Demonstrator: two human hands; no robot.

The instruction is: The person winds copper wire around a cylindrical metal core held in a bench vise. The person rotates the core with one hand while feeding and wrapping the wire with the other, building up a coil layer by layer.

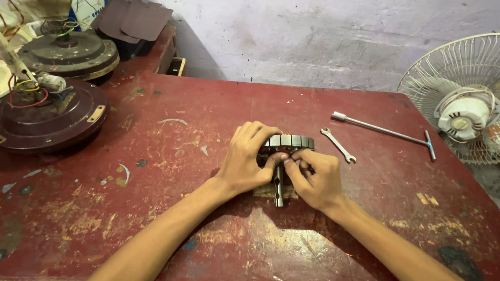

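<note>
Worn red tabletop [325, 254] fills my view beneath a pale wall. At centre, my left hand [246, 162] and right hand [319, 180] both clamp their fingers around a ridged grey metal motor core [290, 142], which rests on the table with its shaft [279, 190] pointing toward six o'clock. Near it at two o'clock lie a small spanner [337, 145] and a T-handled wrench [387, 132]. A white fan [483, 97] stands at three o'clock, dark ceiling-fan motors [48, 116] at nine
</note>
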